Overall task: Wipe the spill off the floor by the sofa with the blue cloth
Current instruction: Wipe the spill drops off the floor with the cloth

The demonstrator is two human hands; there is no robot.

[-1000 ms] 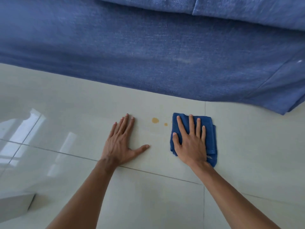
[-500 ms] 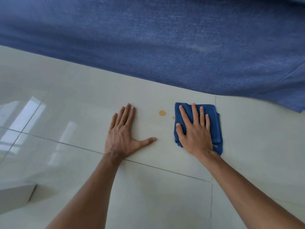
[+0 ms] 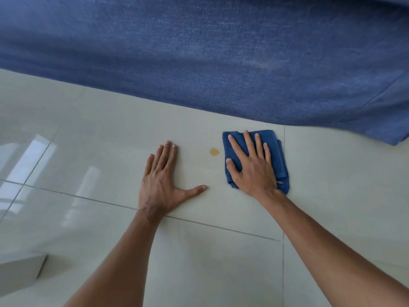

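A small amber spill (image 3: 214,152) sits on the pale tiled floor (image 3: 110,134) just in front of the blue sofa (image 3: 221,58). Right beside it, on its right, lies the folded blue cloth (image 3: 280,156). My right hand (image 3: 252,167) presses flat on the cloth, fingers spread and pointing towards the sofa. The cloth's left edge almost touches the spill. My left hand (image 3: 161,182) rests flat on the bare tile to the left of the spill, thumb stretched out towards the cloth.
The sofa's fabric front runs across the whole top of the view, its lower edge close behind the cloth. A white box-like object (image 3: 20,271) stands at the lower left. Tile joints cross the floor under my forearms.
My right hand has slid the cloth a little left, covering the smaller drop that lay next to it. The larger spot still shows. My left hand has stayed flat in place.
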